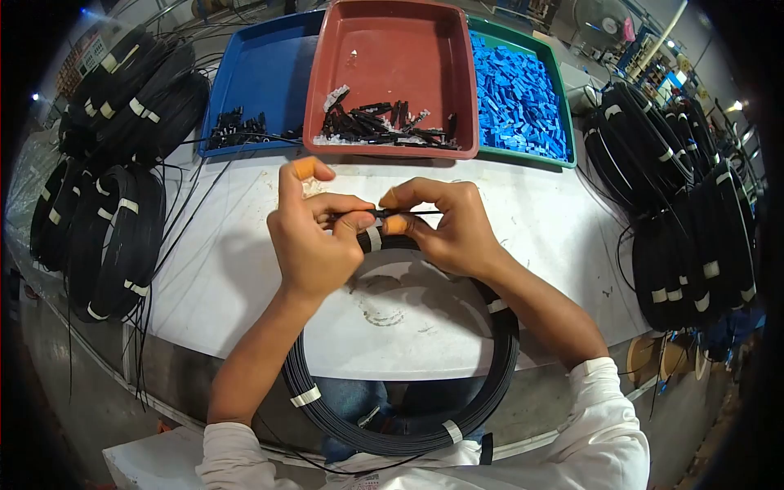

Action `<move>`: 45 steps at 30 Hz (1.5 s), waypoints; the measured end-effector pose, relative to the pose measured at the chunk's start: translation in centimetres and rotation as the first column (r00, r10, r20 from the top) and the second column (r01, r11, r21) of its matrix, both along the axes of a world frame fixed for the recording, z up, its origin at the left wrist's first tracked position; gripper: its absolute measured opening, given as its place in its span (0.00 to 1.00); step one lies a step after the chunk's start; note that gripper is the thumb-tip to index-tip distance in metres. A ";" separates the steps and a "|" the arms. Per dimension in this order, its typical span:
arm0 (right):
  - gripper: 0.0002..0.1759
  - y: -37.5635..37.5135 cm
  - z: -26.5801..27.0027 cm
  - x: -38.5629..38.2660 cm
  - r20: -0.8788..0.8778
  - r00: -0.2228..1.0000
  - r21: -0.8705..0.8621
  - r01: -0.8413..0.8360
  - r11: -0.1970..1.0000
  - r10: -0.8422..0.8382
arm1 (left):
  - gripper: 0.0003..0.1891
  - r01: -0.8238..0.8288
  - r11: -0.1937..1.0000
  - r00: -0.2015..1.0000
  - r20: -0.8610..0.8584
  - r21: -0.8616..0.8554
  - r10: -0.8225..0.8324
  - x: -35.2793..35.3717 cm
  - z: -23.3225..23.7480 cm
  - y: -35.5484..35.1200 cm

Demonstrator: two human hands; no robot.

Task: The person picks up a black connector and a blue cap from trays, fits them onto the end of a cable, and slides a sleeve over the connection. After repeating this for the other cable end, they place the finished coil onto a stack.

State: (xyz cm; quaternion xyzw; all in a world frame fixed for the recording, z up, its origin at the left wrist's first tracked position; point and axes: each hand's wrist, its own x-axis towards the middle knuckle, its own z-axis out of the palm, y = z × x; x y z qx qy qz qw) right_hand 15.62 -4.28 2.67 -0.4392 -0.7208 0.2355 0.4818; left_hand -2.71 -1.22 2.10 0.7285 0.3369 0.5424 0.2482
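Both hands meet over the top of a coil of black cable point(504, 359) bound with pale tape, which rests partly on the white table and overhangs its front edge. My left hand point(314, 233) pinches a small black piece at the cable's end between thumb and fingers, its index finger raised and wrapped in orange tape. Thin black cable point(425, 213) runs through the pinch of my right hand point(445, 220), whose thumb and a finger also wear orange tape. The fingertips nearly touch, and they partly hide the small piece.
Behind the hands stand a blue tray point(265, 73) with black parts, a red tray point(396, 61) with black and clear pieces, and a green tray point(569, 122) of blue pieces. Cable coils hang at the left point(118, 237) and right point(686, 261) of the white table point(212, 286).
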 end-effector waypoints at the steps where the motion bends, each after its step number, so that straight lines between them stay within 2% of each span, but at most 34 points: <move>1: 0.10 0.0 -0.2 -0.1 0.002 1.000 0.001 -0.004 1.000 0.004 | 0.27 0.133 0.914 0.980 0.190 -0.384 -0.063 -0.2 -0.2 0.3; 4: 0.15 0.2 -1.3 -0.2 0.250 0.959 0.372 0.032 0.928 -0.133 | 0.26 0.201 0.831 0.974 0.199 -0.519 -0.111 -0.5 0.2 0.7; 5: 0.15 0.2 -1.4 -0.1 0.252 0.959 0.372 0.029 0.928 -0.131 | 0.26 0.239 0.764 0.964 0.240 -0.599 -0.113 -0.3 0.3 0.6; 7: 0.12 -0.1 -0.9 -0.1 0.320 0.940 0.473 -0.050 0.879 -0.119 | 0.25 0.239 0.796 0.959 0.266 -0.556 -0.103 0.3 0.3 -0.2; 8: 0.12 -0.2 -0.7 -0.1 0.317 0.940 0.474 -0.047 0.879 -0.121 | 0.20 0.061 0.969 0.995 0.092 -0.238 -0.040 0.7 0.3 -0.8; 9: 0.10 -0.3 -0.6 -0.2 0.109 0.993 0.157 0.019 0.987 -0.036 | 0.16 -0.076 0.987 0.995 -0.048 0.142 0.083 0.9 0.3 -1.0; 10: 0.07 -0.4 -0.4 -0.2 -0.124 0.992 -0.184 0.004 0.983 -0.027 | 0.15 -0.012 0.905 0.992 -0.109 0.426 0.064 0.7 0.3 -0.9; 11: 0.05 0.2 0.5 0.8 -0.391 0.915 -0.426 -0.278 0.861 0.102 | 0.14 0.069 0.740 0.983 -0.170 0.669 0.063 0.4 0.3 -0.7; 13: 0.06 0.8 1.2 1.9 -0.521 0.821 -0.384 -0.470 0.795 0.234 | 0.13 0.215 0.654 0.970 -0.235 0.726 -0.058 0.0 0.7 -0.1; 14: 0.07 0.8 1.6 2.0 -0.296 0.920 -0.362 -0.358 0.861 0.258 | 0.14 0.095 0.779 0.987 -0.160 0.620 0.007 0.0 0.4 -0.1; 15: 0.07 0.8 1.4 1.7 -0.291 0.920 -0.364 -0.360 0.859 0.263 | 0.15 -0.029 0.873 0.992 -0.095 0.487 0.086 0.1 -0.2 -0.1; 16: 0.08 0.6 0.9 1.0 -0.216 0.959 -0.241 -0.235 0.942 0.184 | 0.20 -0.028 0.980 0.996 0.089 0.198 0.011 0.5 -1.0 0.4; 17: 0.09 0.2 0.5 0.3 -0.156 0.984 -0.100 -0.107 0.989 0.091 | 0.20 -0.031 0.979 0.996 0.089 0.200 0.013 0.4 -1.1 0.5; 18: 0.11 -0.3 0.6 -0.1 -0.014 1.000 -0.013 0.022 1.000 -0.022 | 0.22 0.082 0.994 0.982 0.177 -0.074 -0.068 0.3 -0.9 0.6; 19: 0.11 -0.2 0.3 -0.1 -0.014 1.000 -0.011 0.020 1.000 -0.020 | 0.24 0.214 0.919 0.951 0.284 -0.330 -0.120 0.3 -0.6 0.7; 20: 0.12 -0.1 -0.3 -0.1 0.146 0.987 0.210 0.038 0.977 -0.070 | 0.26 0.243 0.845 0.947 0.304 -0.477 -0.101 0.2 0.0 0.7; 21: 0.13 0.0 -0.6 0.0 0.287 0.946 0.420 0.020 0.907 -0.153 | 0.26 0.244 0.844 0.947 0.304 -0.478 -0.102 0.3 0.1 0.5; 22: 0.14 0.3 -0.7 -0.1 0.286 0.944 0.546 -0.021 0.837 -0.163 | 0.25 0.217 0.849 0.961 0.260 -0.481 -0.099 0.4 0.2 0.4; 24: 0.13 -0.4 -0.6 -0.4 0.251 0.953 0.421 0.052 0.905 -0.171 | 0.23 0.192 0.853 0.972 0.214 -0.485 -0.097 0.5 0.0 -0.1; 25: 0.11 -0.7 -0.6 -0.6 0.214 0.959 0.284 0.119 0.951 -0.184 | 0.20 0.045 0.997 0.999 -0.004 -0.059 -0.045 0.4 -0.2 -0.4; 26: 0.06 -0.3 -0.7 -0.3 -0.067 0.998 -0.039 0.015 0.999 -0.018 | 0.18 -0.022 0.915 0.980 -0.171 0.404 0.099 0.4 -0.3 -0.6; 27: 0.06 0.2 -0.4 0.4 -0.066 0.998 -0.040 0.016 0.999 -0.019 | 0.14 0.020 0.795 0.988 -0.131 0.606 0.076 0.6 -0.7 -0.1; 28: 0.05 0.6 -0.1 1.3 -0.303 0.944 -0.272 -0.219 0.937 0.132 | 0.15 0.061 0.745 0.988 -0.146 0.664 0.050 0.3 -0.9 0.2; 29: 0.05 1.0 0.2 1.9 -0.546 0.812 -0.417 -0.475 0.775 0.204 | 0.15 0.098 0.687 0.987 -0.161 0.720 0.028 0.1 -1.0 0.5; 31: 0.05 1.1 0.1 1.7 -0.547 0.799 -0.374 -0.500 0.781 0.249 | 0.16 0.072 0.780 0.987 -0.158 0.622 0.034 -0.1 -0.7 0.2; 32: 0.06 1.0 0.0 1.4 -0.361 0.901 -0.288 -0.352 0.890 0.239 | 0.17 0.045 0.857 0.987 -0.158 0.513 0.043 -0.2 -0.6 0.1; 33: 0.07 0.9 -0.1 1.1 -0.166 0.968 -0.161 -0.215 0.963 0.188 | 0.21 -0.012 0.935 0.994 -0.094 0.355 0.048 -0.1 -0.8 0.3; 35: 0.07 0.2 0.2 0.4 -0.056 0.993 -0.059 -0.105 0.993 0.102 | 0.22 0.110 0.981 0.956 0.287 -0.161 -0.060 0.4 -1.0 0.6; 37: 0.08 -0.2 -0.2 0.0 0.044 0.999 0.055 0.003 0.998 -0.005 | 0.23 0.156 0.961 0.951 0.299 -0.229 -0.083 0.3 -0.9 0.7; 39: 0.12 -0.2 -1.2 0.0 0.183 0.971 0.336 0.086 0.938 -0.154 | 0.24 0.206 0.932 0.943 0.315 -0.298 -0.107 0.3 -0.7 0.6; 40: 0.16 -0.1 -1.0 0.1 0.245 0.959 0.472 0.009 0.881 -0.142 | 0.23 0.209 0.908 0.948 0.303 -0.363 -0.097 0.4 -0.3 0.3; 41: 0.16 -0.1 -0.9 0.0 0.247 0.959 0.471 0.009 0.882 -0.141 | 0.22 0.210 0.881 0.953 0.290 -0.424 -0.088 0.6 0.0 0.1; 43: 0.19 -0.1 -0.8 -0.2 0.278 0.933 0.663 -0.015 0.748 -0.227 | 0.22 0.181 0.913 0.966 0.240 -0.365 -0.095 0.9 0.3 -0.5; 45: 0.19 -0.3 -0.8 -0.1 0.274 0.935 0.671 -0.017 0.741 -0.227 | 0.22 0.158 0.939 0.977 0.187 -0.305 -0.104 1.0 0.0 -0.8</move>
